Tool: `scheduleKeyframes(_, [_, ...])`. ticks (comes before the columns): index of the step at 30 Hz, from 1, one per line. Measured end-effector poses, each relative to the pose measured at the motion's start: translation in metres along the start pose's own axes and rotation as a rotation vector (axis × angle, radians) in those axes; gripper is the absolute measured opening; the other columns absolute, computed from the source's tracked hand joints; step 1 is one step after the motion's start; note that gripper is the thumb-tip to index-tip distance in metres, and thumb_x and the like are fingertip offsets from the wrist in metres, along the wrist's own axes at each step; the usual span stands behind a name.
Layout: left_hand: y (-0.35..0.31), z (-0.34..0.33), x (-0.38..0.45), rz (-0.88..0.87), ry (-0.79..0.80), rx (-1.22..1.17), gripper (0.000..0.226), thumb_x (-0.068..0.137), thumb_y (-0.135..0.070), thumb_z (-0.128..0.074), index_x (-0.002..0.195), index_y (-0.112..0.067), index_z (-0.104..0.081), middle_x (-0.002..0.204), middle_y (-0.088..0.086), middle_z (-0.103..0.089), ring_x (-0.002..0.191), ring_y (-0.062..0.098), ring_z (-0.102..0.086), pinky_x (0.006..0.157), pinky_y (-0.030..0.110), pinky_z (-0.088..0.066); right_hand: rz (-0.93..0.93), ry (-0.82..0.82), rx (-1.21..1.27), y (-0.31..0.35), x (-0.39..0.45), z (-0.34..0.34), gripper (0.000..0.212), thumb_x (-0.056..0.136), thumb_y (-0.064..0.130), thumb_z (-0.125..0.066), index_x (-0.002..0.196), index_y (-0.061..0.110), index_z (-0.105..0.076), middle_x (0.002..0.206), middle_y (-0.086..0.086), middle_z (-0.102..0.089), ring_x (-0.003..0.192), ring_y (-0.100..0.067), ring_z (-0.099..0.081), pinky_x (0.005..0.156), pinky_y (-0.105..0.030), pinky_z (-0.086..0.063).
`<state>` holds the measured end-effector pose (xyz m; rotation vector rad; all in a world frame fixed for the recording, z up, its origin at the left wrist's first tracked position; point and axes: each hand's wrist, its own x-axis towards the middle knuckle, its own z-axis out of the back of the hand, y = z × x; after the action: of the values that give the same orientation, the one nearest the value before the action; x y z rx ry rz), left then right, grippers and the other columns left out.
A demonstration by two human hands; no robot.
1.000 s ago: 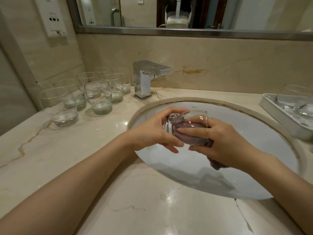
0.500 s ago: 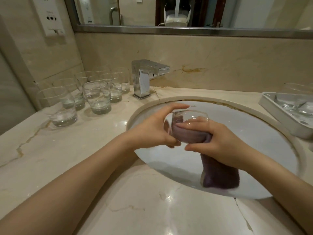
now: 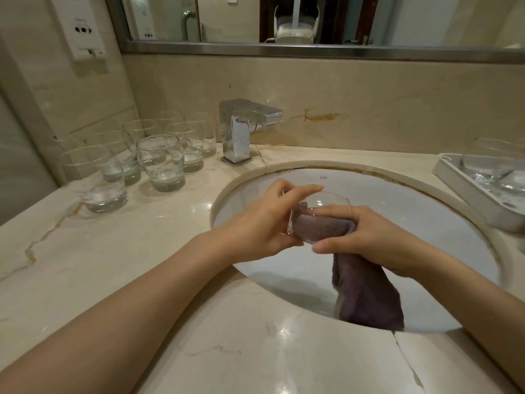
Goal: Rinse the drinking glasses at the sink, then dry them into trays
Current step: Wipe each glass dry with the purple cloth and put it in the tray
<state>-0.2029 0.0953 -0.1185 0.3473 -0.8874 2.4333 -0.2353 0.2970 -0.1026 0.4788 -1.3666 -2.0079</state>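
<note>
Holding a drinking glass (image 3: 318, 216) over the sink (image 3: 443, 217), left hand (image 3: 264, 226) curled round it; right hand (image 3: 366, 240) pinching purple cloth (image 3: 369, 297), now hanging looser below, drying nearly finished; tray (image 3: 471, 194) waiting rightward.

The right hand (image 3: 377, 240) is covering part of the purple cloth (image 3: 366, 297), and the glass (image 3: 318, 214) is hiding its far fingers. The picture's right edge is cutting off the white tray (image 3: 466, 189). The rear glasses (image 3: 170, 120) are blurring together, uncountable.
</note>
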Motion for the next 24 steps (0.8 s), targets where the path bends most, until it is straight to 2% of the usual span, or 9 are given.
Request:
scheduleKeyframes(2, [0.001,0.001,0.0,-0.012,-0.006,0.024,0.087,0.074,-0.013,-0.082,0.141,-0.035,-0.03,0.12,0.001,-0.042,0.113,0.009,-0.05,0.095,0.023,-0.044,-0.043,0.037,0.09,0.003,-0.001,0.0,0.045,0.063,0.014,-0.079,0.106,0.025,-0.071,0.093,0.009,-0.074,0.087,-0.008,-0.069,0.079,-0.016,-0.05])
scheduleKeyframes(4, [-0.002,0.003,0.002,0.013,-0.029,-0.044,0.087,0.068,-0.01,-0.085,0.134,-0.037,-0.037,0.12,0.002,-0.049,0.111,0.008,-0.053,0.096,0.027,-0.046,0.015,-0.003,0.025,0.003,-0.001,-0.003,0.043,0.068,0.006,-0.08,0.103,0.029,-0.071,0.092,0.014,-0.072,0.086,-0.004,-0.068,0.077,-0.013,-0.049])
scheduleKeyframes(8, [-0.011,0.017,0.002,0.219,0.086,-0.456,0.079,0.068,0.006,-0.08,0.124,-0.04,-0.048,0.117,0.005,-0.058,0.091,0.023,-0.067,0.076,0.037,-0.059,0.249,-0.125,-0.456,-0.003,-0.002,-0.007,0.052,0.072,0.017,-0.083,0.11,0.046,-0.062,0.107,0.026,-0.06,0.1,0.0,-0.057,0.085,-0.009,-0.043])
scheduleKeyframes(10, [-0.009,0.02,0.001,0.301,0.155,-0.614,0.079,0.072,0.01,-0.075,0.128,-0.039,-0.05,0.12,0.0,-0.057,0.088,0.022,-0.07,0.072,0.04,-0.06,0.386,-0.148,-0.773,-0.009,-0.002,-0.004,0.059,0.071,0.021,-0.082,0.121,0.045,-0.06,0.121,0.019,-0.055,0.104,-0.008,-0.057,0.088,-0.023,-0.048])
scheduleKeyframes(12, [-0.006,0.019,0.001,0.327,0.178,-0.695,0.077,0.076,0.01,-0.071,0.131,-0.04,-0.049,0.125,0.002,-0.055,0.094,0.023,-0.069,0.074,0.043,-0.06,0.453,-0.18,-0.903,-0.014,0.0,0.0,0.064,0.069,0.019,-0.082,0.125,0.038,-0.061,0.125,0.008,-0.058,0.101,-0.019,-0.061,0.079,-0.037,-0.054])
scheduleKeyframes(16, [-0.005,0.012,0.003,0.313,0.165,-0.667,0.078,0.079,0.004,-0.072,0.138,-0.038,-0.045,0.135,0.0,-0.049,0.103,0.026,-0.066,0.074,0.044,-0.06,0.309,-0.117,-0.655,-0.01,0.0,0.002,0.065,0.071,0.02,-0.084,0.117,0.055,-0.054,0.125,0.02,-0.052,0.111,-0.002,-0.052,0.094,-0.023,-0.042])
scheduleKeyframes(19, [-0.009,0.006,0.003,0.273,0.117,-0.513,0.08,0.078,-0.002,-0.076,0.138,-0.04,-0.041,0.129,-0.006,-0.05,0.099,0.022,-0.067,0.078,0.037,-0.06,0.14,-0.088,-0.38,-0.003,0.0,0.002,0.056,0.068,0.012,-0.085,0.101,0.05,-0.061,0.112,0.023,-0.059,0.099,0.01,-0.055,0.084,-0.004,-0.04])
scheduleKeyframes(22, [-0.003,0.004,0.001,0.136,0.092,-0.122,0.084,0.077,-0.021,-0.08,0.139,-0.047,-0.03,0.125,0.0,-0.051,0.111,0.01,-0.055,0.097,0.027,-0.047,0.031,-0.011,-0.183,0.0,0.0,0.003,0.043,0.069,0.009,-0.082,0.097,0.038,-0.069,0.092,0.016,-0.071,0.086,0.003,-0.065,0.074,-0.006,-0.046])
scheduleKeyframes(24, [-0.001,0.004,0.0,0.081,0.101,0.025,0.085,0.077,-0.03,-0.079,0.139,-0.048,-0.025,0.123,0.001,-0.052,0.113,0.009,-0.05,0.099,0.027,-0.043,-0.027,0.025,-0.114,0.001,0.0,0.005,0.04,0.07,0.008,-0.08,0.098,0.034,-0.07,0.087,0.017,-0.072,0.082,-0.002,-0.067,0.071,-0.009,-0.049])
